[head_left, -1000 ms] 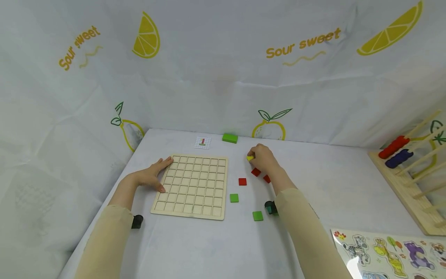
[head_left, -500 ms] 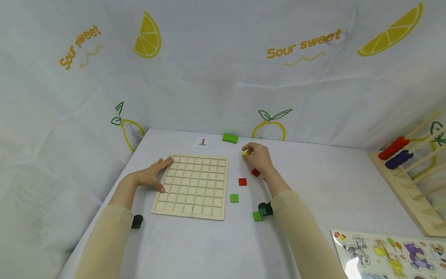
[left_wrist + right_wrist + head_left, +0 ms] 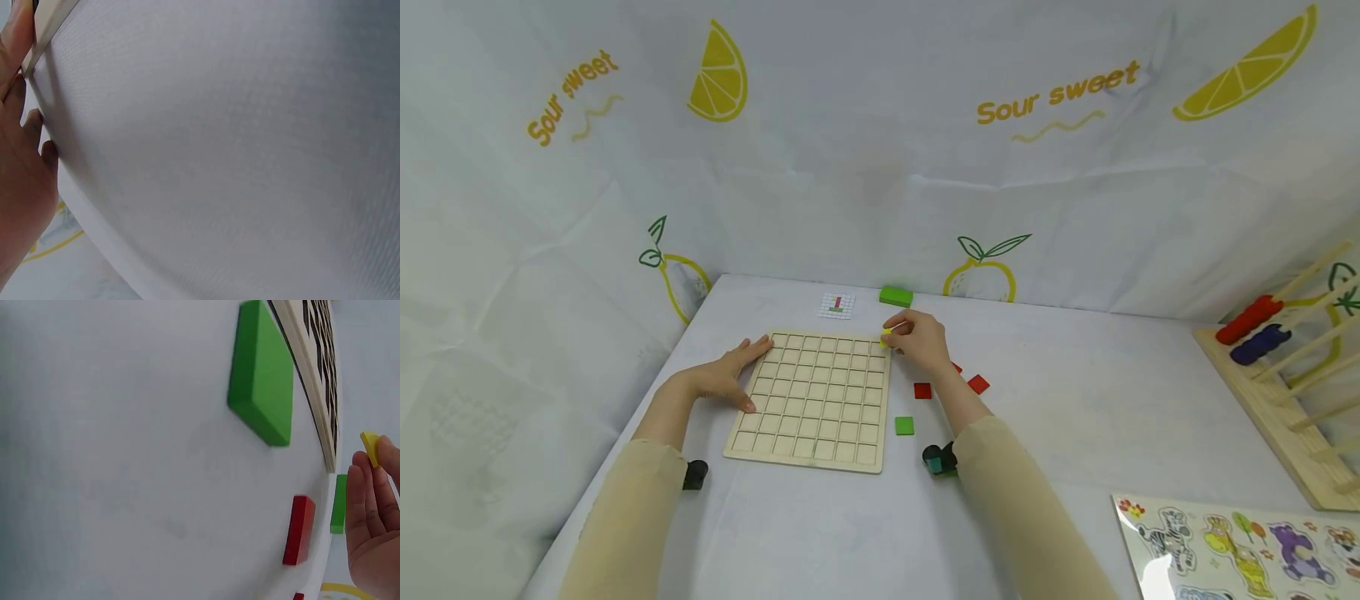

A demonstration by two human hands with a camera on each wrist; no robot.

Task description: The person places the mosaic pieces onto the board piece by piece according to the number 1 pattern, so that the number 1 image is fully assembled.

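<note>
A wooden grid board (image 3: pixel 808 400) with square recesses lies on the white table. My left hand (image 3: pixel 724 379) rests at its left edge, fingers spread, the thumb touching the frame. Between thumb and fingertips my right hand (image 3: pixel 921 340) pinches a small yellow tile (image 3: pixel 370 447), over the board's far right corner. In the right wrist view a green tile (image 3: pixel 262 375) and a red tile (image 3: pixel 299 530) lie on the table beside the board. The left wrist view catches the left hand (image 3: pixel 25 169) only at its edge, against the board's side.
Behind the board lie a small pattern card (image 3: pixel 837 306) and a green block (image 3: pixel 896 297). More red tiles (image 3: pixel 978 384) lie right of it. A wooden bead rack (image 3: pixel 1262 392) and an animal puzzle board (image 3: pixel 1232 542) stand far right.
My right hand has carried the yellow tile leftward from the table beyond the red tiles to the board's far right corner. The left hand has stayed at the board's edge.
</note>
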